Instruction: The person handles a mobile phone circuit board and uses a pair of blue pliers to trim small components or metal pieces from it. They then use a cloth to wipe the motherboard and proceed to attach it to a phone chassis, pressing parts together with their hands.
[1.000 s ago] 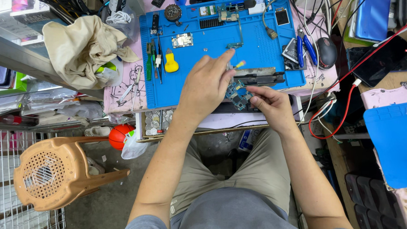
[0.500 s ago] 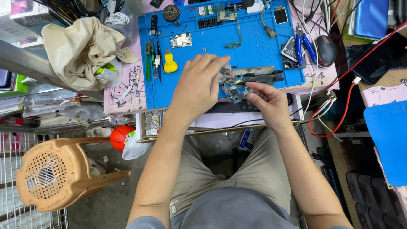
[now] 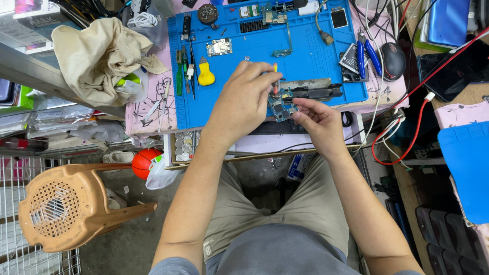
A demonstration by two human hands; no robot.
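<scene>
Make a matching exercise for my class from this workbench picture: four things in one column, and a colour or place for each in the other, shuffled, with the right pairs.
Things:
1. Small circuit board
2. Plastic stool
3. Crumpled cloth
4. Computer mouse

Descriptions:
A. Beige, heaped left of the blue mat
B. Black, right of the mat
C. Held between the left hand and right hand
D. Tan, tipped on its side on the floor

Pairs: 1-C, 2-D, 3-A, 4-B

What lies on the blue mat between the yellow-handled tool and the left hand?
In the head view, only bare blue mat separates the yellow-handled tool from the left hand; nothing rests there.
</scene>
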